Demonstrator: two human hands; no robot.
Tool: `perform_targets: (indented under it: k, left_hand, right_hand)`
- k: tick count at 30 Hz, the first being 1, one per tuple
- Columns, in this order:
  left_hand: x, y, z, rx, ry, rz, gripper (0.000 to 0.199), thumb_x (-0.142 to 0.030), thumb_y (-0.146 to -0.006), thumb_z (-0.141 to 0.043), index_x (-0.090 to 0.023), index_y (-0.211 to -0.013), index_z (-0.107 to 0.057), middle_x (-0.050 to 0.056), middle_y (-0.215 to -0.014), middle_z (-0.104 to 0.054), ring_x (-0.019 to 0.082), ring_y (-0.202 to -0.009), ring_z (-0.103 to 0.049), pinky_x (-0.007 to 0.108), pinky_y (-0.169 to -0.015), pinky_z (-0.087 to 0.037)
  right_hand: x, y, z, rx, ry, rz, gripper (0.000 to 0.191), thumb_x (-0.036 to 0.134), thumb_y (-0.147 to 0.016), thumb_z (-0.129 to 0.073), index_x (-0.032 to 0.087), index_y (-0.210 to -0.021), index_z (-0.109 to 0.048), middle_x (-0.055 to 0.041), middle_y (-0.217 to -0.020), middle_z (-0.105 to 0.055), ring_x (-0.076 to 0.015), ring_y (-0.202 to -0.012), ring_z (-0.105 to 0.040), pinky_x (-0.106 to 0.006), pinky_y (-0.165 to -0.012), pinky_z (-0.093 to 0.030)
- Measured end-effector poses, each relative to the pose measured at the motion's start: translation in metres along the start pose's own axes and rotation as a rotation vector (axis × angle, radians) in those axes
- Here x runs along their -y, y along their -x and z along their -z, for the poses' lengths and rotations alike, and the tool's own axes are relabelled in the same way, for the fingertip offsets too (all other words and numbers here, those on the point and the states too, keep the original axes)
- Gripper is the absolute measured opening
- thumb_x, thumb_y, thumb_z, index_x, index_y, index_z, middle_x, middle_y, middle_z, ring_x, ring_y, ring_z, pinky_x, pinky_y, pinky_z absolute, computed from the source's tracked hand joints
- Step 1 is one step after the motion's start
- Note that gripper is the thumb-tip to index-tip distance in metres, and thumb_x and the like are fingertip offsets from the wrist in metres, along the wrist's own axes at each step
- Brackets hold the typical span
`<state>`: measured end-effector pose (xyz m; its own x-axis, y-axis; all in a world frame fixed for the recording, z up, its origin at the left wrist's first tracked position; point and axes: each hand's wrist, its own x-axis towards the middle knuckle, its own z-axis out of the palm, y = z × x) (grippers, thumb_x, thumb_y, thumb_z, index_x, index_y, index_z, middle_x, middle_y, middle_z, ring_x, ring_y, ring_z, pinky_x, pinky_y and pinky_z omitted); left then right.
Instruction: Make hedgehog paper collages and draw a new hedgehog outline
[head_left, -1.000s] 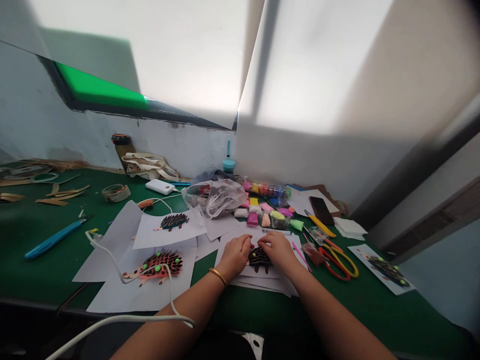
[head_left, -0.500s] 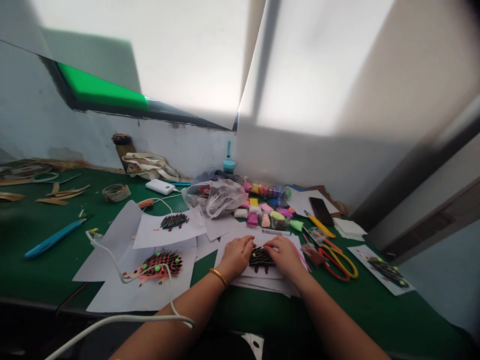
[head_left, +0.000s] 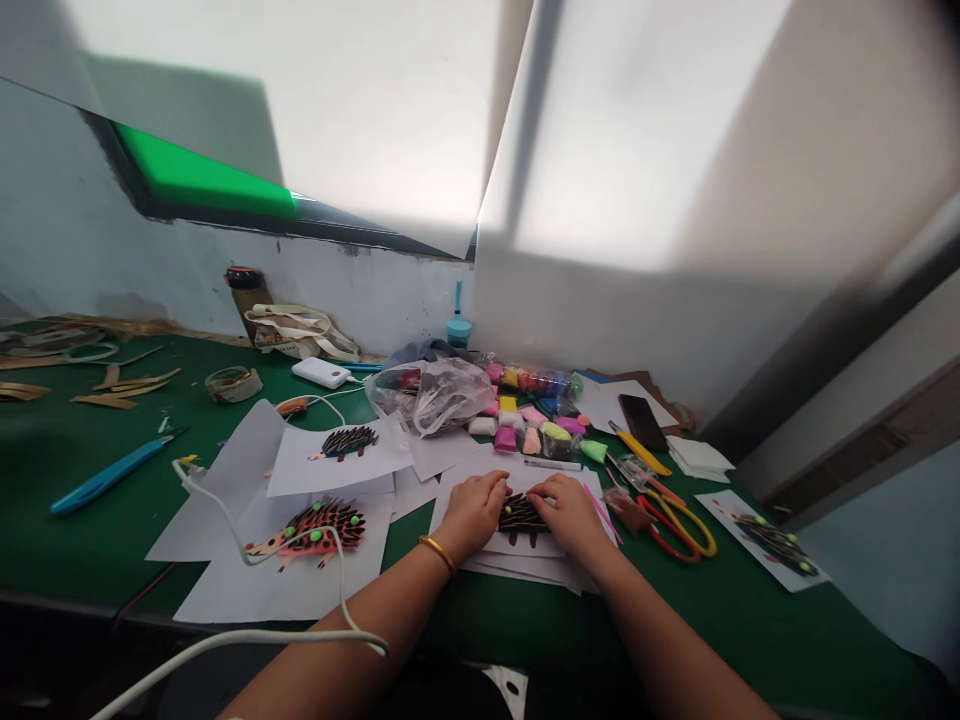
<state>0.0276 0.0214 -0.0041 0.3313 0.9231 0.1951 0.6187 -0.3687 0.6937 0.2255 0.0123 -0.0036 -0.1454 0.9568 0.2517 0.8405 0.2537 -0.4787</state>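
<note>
A hedgehog picture [head_left: 519, 517] with dark spines and a small green ball on it lies on white paper in front of me. My left hand [head_left: 474, 512] rests at its left edge, fingers curled and pressed together; whatever they may hold is hidden. Over the picture's right side, my right hand [head_left: 568, 512] is closed in a pinch, its fingertips at the spines. Anything between those fingertips is too small to make out. A marker [head_left: 553, 464] lies just beyond the hands.
Bagged coloured clay [head_left: 505, 438] and a plastic bag [head_left: 435, 395] sit behind the paper. Scissors [head_left: 679, 525], a yellow cutter [head_left: 641, 450] and a phone [head_left: 642, 422] lie right. A white cable [head_left: 247, 640] crosses a pink hedgehog picture [head_left: 322, 530] at left. A blue cutter [head_left: 112, 475] lies farther left.
</note>
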Motion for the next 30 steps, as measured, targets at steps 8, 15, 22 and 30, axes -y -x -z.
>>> perform_targets:
  k: [8, 15, 22, 30]
  left_hand:
    - [0.001, 0.0, 0.001, -0.01, 0.024, -0.02, 0.042, -0.038, -0.098, -0.028, -0.023, -0.123, -0.058, 0.003, -0.106, -0.072, 0.022, -0.107, -0.059, 0.036, -0.094, -0.038]
    - [0.0, -0.001, 0.001, -0.011, 0.022, -0.012, 0.042, -0.038, -0.098, -0.028, -0.023, -0.122, -0.059, 0.002, -0.104, -0.073, 0.021, -0.106, -0.06, 0.035, -0.093, -0.04]
    - [0.0, 0.0, 0.0, -0.015, 0.026, -0.008, 0.044, -0.039, -0.098, -0.027, -0.023, -0.121, -0.06, 0.002, -0.104, -0.073, 0.022, -0.105, -0.06, 0.035, -0.092, -0.039]
    - [0.0, -0.001, 0.001, -0.011, 0.04, 0.006, 0.045, -0.039, -0.097, -0.027, -0.021, -0.122, -0.06, 0.004, -0.104, -0.072, 0.022, -0.106, -0.059, 0.034, -0.095, -0.039]
  right_hand:
    - [-0.002, 0.007, 0.0, -0.061, -0.021, 0.033, 0.03, 0.02, -0.086, -0.049, 0.026, -0.097, -0.076, -0.0042, -0.092, -0.067, -0.0204, -0.092, -0.057, -0.032, -0.086, -0.04]
    - [-0.001, 0.024, 0.002, -0.143, 0.015, 0.06, 0.036, 0.016, -0.082, -0.049, 0.028, -0.104, -0.075, -0.0043, -0.093, -0.066, -0.0212, -0.093, -0.057, -0.034, -0.086, -0.041]
    - [-0.002, 0.028, -0.001, -0.129, 0.01, 0.079, 0.038, 0.016, -0.081, -0.049, 0.028, -0.106, -0.075, -0.0054, -0.092, -0.066, -0.0218, -0.091, -0.056, -0.034, -0.084, -0.043]
    - [-0.003, 0.027, -0.001, -0.108, -0.034, 0.065, 0.038, 0.017, -0.081, -0.047, 0.027, -0.103, -0.076, -0.0055, -0.093, -0.066, -0.0217, -0.093, -0.057, -0.035, -0.088, -0.043]
